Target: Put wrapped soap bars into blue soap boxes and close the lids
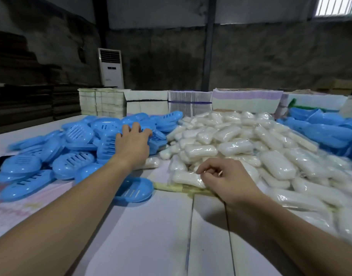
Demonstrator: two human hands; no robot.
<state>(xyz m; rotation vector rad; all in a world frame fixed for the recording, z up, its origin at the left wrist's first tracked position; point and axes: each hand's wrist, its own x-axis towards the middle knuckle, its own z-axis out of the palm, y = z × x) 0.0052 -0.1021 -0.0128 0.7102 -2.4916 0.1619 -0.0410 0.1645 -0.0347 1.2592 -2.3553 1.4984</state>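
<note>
Left hand [133,138] lies spread on the blue soap boxes [79,144] heaped toward the table [155,232]'s left edge — right hand [225,180] pinches a wrapped soap bar [188,179] (pile's near edge).

Soap boxes [79,134] blue, slotted; wrapped soap bars [234,146] white, clear film; table [151,236] white.

Heap of oval blue plastic soap boxes [75,144] with slotted bases lies left; heap of clear-wrapped white soap bars [240,144] lies right, touching it.
</note>
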